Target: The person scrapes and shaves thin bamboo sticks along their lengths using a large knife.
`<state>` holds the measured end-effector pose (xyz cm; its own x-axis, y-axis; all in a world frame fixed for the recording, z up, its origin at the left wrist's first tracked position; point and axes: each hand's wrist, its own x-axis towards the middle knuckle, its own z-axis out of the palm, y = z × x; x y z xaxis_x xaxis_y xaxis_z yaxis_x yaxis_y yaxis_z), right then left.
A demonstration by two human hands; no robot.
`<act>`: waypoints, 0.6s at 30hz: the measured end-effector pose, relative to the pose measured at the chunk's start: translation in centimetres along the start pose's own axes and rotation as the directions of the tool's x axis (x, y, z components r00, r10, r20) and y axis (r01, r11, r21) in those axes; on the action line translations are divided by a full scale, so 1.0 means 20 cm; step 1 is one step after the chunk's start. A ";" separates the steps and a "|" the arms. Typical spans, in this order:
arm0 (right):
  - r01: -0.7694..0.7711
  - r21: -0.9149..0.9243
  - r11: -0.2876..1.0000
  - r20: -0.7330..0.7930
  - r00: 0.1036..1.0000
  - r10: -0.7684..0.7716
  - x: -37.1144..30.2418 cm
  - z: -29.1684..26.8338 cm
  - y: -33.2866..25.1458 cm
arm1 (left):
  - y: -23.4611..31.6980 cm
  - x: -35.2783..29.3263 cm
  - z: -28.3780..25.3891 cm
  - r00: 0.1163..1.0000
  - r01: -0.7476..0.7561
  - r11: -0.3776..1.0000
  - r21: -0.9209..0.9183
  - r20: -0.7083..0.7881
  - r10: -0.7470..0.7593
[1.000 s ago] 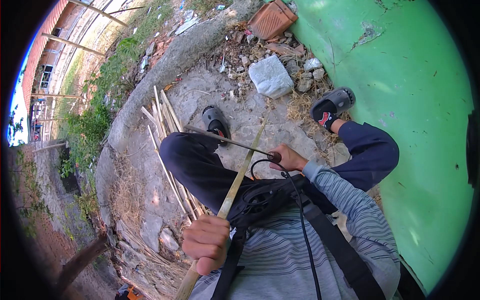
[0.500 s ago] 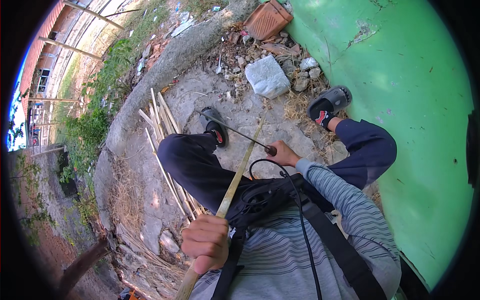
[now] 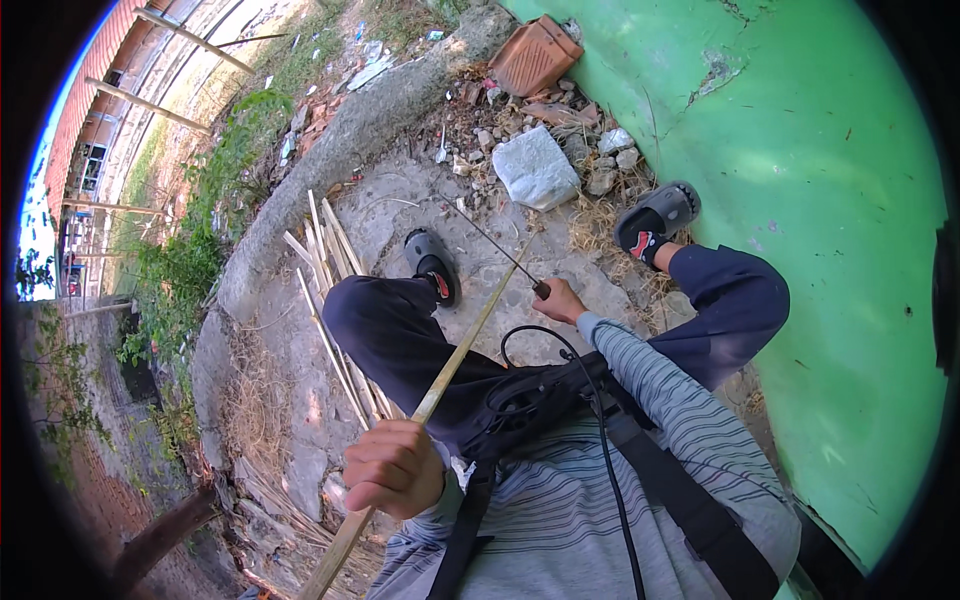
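Observation:
A long yellowish strip of bamboo (image 3: 468,345) slants from the lower edge up between my knees. My left hand (image 3: 392,468) is closed round it near my left hip. Further along, my right hand (image 3: 562,302) grips the dark handle of a knife (image 3: 487,237). Its long blade looks thin from this angle and crosses the strip near the strip's far end; whether the two touch, I cannot tell. Beyond my left knee lie several pale bamboo strips (image 3: 333,245) in a loose bundle on the ground.
A green wall (image 3: 800,180) rises at my right. Ahead are a white block (image 3: 536,167), stone rubble (image 3: 600,180) and an orange clay tile (image 3: 535,57). A low concrete kerb (image 3: 370,115) curves round the left, with plants (image 3: 185,260) beyond. A black cable (image 3: 605,440) hangs across my front.
My left hand has moved down and left, drawing the bamboo strip back with it. My right hand has shifted slightly, and the knife's blade points more steeply away from me.

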<state>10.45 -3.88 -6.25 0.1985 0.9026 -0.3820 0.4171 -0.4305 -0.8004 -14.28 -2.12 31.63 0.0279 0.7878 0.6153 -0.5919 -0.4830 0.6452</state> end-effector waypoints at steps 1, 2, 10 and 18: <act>0.016 0.018 1.000 0.015 1.000 -0.016 -0.01 0.01 -0.02 | 0.00 0.00 -0.01 0.999 0.000 1.000 0.004 -0.041 0.000; 0.031 0.037 0.999 0.029 0.999 -0.032 -0.01 0.01 -0.04 | 0.00 -0.01 -0.02 0.999 -0.005 1.000 0.008 -0.042 0.005; -0.060 -0.063 0.996 -0.114 0.992 0.052 0.03 0.00 0.08 | -0.02 0.01 -0.03 0.997 0.003 1.000 -0.001 -0.074 -0.003; 0.045 -0.002 0.999 0.040 0.998 -0.045 0.02 -0.02 -0.02 | -0.01 0.05 -0.01 1.000 0.007 1.000 0.005 0.009 -0.007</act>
<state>10.60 -3.37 -5.86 0.1442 0.9205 -0.3633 0.4278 -0.3890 -0.8159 -14.34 -1.16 31.98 0.0399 0.7878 0.6147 -0.5875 -0.4791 0.6521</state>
